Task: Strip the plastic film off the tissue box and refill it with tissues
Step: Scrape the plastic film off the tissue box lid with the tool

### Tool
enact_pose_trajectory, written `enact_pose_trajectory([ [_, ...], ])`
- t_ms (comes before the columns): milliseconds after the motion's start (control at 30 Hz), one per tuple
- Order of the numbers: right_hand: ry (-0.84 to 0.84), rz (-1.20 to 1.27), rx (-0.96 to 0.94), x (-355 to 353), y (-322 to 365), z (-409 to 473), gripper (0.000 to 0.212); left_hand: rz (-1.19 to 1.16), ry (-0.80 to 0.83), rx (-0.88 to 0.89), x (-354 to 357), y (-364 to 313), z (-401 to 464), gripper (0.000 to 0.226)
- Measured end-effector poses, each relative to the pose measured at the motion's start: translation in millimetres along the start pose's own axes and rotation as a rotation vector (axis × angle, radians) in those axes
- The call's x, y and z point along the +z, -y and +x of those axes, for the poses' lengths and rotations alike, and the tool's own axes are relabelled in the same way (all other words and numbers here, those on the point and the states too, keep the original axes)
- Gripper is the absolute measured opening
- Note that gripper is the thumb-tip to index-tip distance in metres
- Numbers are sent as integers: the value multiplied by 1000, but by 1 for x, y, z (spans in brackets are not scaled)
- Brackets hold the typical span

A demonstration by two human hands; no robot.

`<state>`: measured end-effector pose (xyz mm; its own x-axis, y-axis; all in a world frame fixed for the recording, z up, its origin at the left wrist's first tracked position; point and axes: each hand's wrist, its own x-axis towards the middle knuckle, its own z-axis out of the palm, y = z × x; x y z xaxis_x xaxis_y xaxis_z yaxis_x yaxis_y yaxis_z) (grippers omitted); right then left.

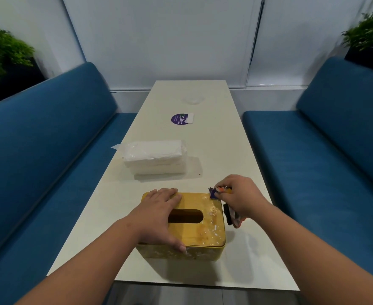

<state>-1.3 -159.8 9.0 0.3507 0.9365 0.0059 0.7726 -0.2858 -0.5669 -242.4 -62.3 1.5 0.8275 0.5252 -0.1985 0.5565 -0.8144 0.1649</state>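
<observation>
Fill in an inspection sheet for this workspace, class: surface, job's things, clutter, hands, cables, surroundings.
Surface: long white table, with a round purple sticker.
Job's things: yellow tissue box with an oval slot, glossy film on its lid; clear-wrapped pack of white tissues behind it; printed film strip.
Clutter: crumpled clear plastic at the table's far end.
Hands: left hand rests flat on the box; right hand pinches the film strip at the box's far right corner.
Cables: nothing seen.
Surroundings: blue upholstered benches on both sides, green plants behind them, white wall panels.
</observation>
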Motion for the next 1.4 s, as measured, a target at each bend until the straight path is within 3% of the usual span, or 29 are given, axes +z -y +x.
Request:
enact_pose_trajectory([
  [300,102,-85,-63,0,-10,-27,25,-1,-5,12,0,1,0,137],
  [500,20,-101,-74,4,-1,-30,24,-9,-6,4,1,1,1,138],
  [667,122,-105,-94,-3,-4,-38,21,-7,0,3,-1,0,1,137],
  [800,-5,-45,-101,-3,8,-17,21,-4,8,1,-2,-1,0,137],
  [933,7,-137,-123,12,12,-14,25,-5,15,4,-3,-3,-1,137],
  [1133,229,-149,-154,-3,6,-30,22,-14,20,9,-4,-3,-2,134],
  [1200,212,-149,-154,-10,11,-19,23,-11,20,8,-4,-3,-2,134],
  [1300,126,-188,-219,-10,26,1,25,-10,15,7,-3,-2,-2,135],
  [1400,155,-264,-317,1,43,13,26,10,9,20,-3,-2,-1,137],
])
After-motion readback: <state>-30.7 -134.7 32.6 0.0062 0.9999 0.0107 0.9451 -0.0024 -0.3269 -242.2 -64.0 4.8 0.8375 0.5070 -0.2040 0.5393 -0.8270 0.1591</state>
